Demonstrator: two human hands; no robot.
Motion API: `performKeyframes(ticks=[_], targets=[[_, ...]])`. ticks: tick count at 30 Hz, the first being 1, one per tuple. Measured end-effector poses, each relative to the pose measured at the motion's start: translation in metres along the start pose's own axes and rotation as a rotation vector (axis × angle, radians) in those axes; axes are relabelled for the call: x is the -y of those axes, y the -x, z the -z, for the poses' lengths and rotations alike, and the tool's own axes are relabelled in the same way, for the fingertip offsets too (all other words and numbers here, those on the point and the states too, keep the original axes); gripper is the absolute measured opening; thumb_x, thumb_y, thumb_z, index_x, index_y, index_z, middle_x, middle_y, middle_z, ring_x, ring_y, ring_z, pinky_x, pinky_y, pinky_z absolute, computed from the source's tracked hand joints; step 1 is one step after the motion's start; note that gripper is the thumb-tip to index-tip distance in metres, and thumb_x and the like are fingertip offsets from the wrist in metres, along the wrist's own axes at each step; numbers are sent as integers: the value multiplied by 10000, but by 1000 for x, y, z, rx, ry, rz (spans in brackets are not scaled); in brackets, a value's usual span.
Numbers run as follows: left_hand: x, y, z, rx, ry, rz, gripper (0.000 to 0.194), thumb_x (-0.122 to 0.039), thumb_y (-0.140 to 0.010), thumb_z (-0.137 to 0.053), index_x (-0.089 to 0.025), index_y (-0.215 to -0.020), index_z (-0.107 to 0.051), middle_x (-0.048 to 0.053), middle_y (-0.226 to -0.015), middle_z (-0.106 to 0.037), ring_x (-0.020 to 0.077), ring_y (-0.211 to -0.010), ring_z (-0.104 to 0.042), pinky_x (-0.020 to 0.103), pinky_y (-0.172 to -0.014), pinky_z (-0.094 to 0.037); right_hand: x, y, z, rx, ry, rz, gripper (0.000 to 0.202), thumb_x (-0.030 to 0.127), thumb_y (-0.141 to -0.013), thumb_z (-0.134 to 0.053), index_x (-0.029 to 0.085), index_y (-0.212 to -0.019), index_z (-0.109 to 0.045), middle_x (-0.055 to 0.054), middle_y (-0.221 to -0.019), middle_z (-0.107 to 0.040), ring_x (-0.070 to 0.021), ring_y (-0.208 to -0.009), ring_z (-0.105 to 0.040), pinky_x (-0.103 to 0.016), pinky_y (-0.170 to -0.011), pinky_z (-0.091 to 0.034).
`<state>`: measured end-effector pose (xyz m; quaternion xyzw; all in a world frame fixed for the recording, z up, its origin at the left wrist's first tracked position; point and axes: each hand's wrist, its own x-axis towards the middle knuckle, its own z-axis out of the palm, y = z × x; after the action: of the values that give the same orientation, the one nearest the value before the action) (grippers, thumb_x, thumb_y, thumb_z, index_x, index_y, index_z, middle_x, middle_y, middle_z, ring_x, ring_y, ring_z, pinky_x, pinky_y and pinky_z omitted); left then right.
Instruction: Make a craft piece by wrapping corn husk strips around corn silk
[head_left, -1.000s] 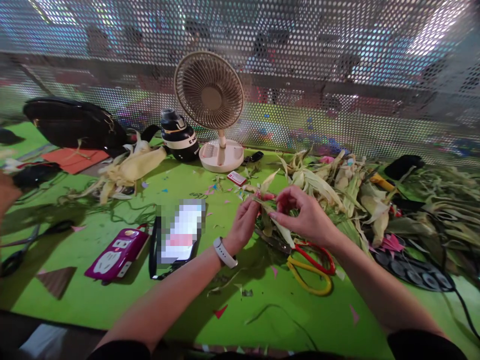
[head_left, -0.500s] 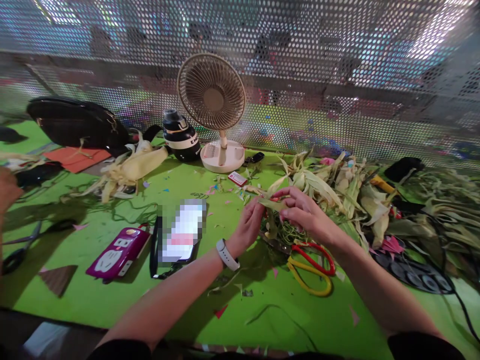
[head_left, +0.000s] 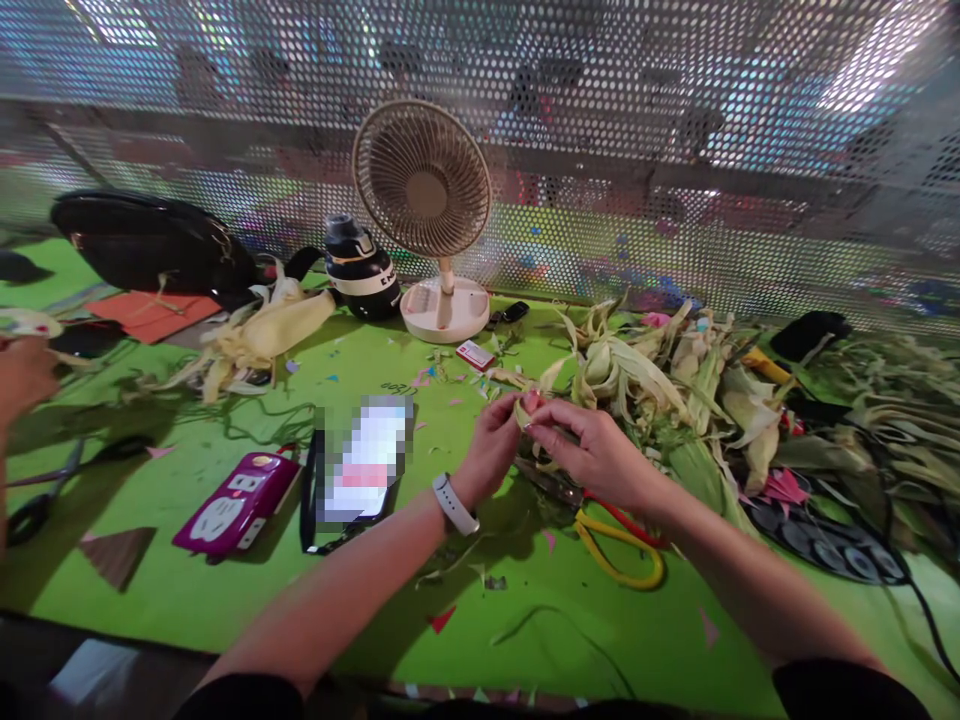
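Over the green tabletop my two hands meet, both closed on a small piece of pale green corn husk (head_left: 523, 412). My left hand (head_left: 491, 445), with a white wristband, pinches it from the left side. From the right, my right hand (head_left: 596, 450) holds it between thumb and fingertips. A small pinkish-red spot shows between the fingertips; I cannot make out what it is. Scissors (head_left: 626, 580) with red and yellow handles lie below my right hand, their blades partly under it. Behind my right hand spreads a heap of corn husks (head_left: 645, 380).
A fan (head_left: 446, 310) and a black bottle (head_left: 362, 275) stand at the back before a perforated metal screen. A phone (head_left: 367, 460) and a purple device (head_left: 236, 505) lie left of my arm. Another person's hand (head_left: 26, 375) shows at the far left, near black scissors (head_left: 56, 490).
My right hand has moved left and lower; its fingers, spread before, have closed beside my left hand. The husk strip that stuck out to the right is now mostly hidden by my fingers.
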<state>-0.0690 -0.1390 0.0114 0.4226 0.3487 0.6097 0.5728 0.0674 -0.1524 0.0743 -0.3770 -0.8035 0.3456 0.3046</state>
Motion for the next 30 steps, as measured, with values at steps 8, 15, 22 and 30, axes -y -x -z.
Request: performKeyframes(ticks=[8, 15, 22, 30], targets=[[-5, -2, -7, -37, 224, 148, 325, -498, -698, -708, -183, -777, -727, 23, -790, -716, 163, -787, -631, 279, -763, -462, -5, -5, 14, -192, 99, -14, 164, 298, -870, -557, 177, -782, -625, -24, -780, -628, -152, -750, -573, -271, -700, -434], [-2, -1, -8, 17, 273, 175, 322, -438, -742, -673, -172, -914, -729, 56, -951, -733, 221, -1001, -630, 320, -877, -469, -24, -12, 7, -135, -239, -277, 239, 425, -865, -524, 192, -810, -518, 8, -711, -600, -115, -473, -571, -237, -467, -435], [-6, 4, -10, 45, 373, 208, 335, -375, -719, -621, -146, -939, -726, 71, -1083, -706, 267, -1147, -561, 382, -986, -418, -24, -11, 5, -242, 30, -108, 196, 344, -849, -568, 173, -756, -591, -1, -681, -615, -118, -604, -548, -226, -574, -422], [-2, 1, -7, 42, 258, 169, 283, -406, -777, -637, -189, -926, -740, 54, -1010, -729, 239, -1093, -598, 366, -980, -426, -27, -12, 8, -144, 30, -21, 158, 292, -860, -559, 172, -852, -661, -17, -814, -694, -147, -758, -623, -236, -700, -449]])
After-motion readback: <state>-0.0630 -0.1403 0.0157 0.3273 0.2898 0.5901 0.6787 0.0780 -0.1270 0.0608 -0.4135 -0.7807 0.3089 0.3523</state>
